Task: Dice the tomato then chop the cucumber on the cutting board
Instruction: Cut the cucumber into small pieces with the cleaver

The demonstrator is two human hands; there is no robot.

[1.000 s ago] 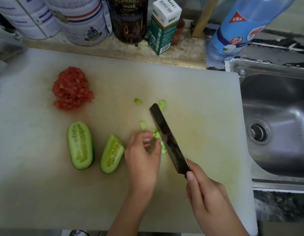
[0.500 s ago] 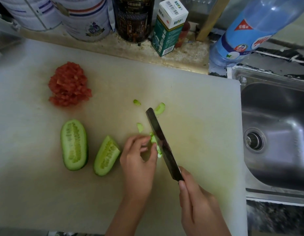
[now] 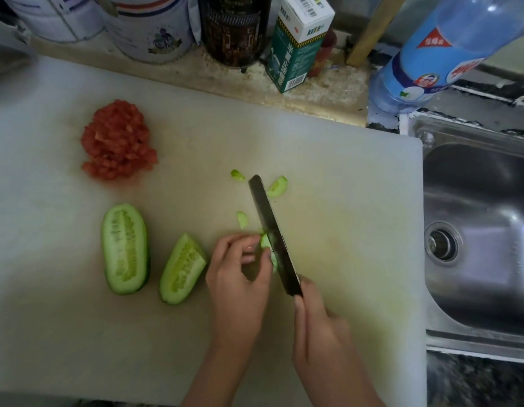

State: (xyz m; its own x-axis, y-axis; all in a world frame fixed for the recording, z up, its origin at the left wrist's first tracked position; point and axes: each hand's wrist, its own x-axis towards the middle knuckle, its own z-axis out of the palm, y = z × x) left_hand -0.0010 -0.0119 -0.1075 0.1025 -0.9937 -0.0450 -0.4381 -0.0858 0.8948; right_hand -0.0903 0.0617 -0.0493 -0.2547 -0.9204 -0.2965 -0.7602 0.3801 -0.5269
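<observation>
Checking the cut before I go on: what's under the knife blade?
A cucumber piece pokes out at the left edge of the knife, held by the left hand. The blade covers the rest of it, so its full extent is hidden.

A heap of diced red tomato (image 3: 118, 141) sits far left on the white plastic cutting board (image 3: 328, 171). Nearer lie a green cucumber half (image 3: 125, 249), cut face up, and a shorter cucumber wedge (image 3: 181, 270) just beside it. Thin pale-green slices (image 3: 278, 187) are scattered mid-board, and a small cucumber piece (image 3: 265, 240) touches the dark knife blade (image 3: 271, 224).
</observation>
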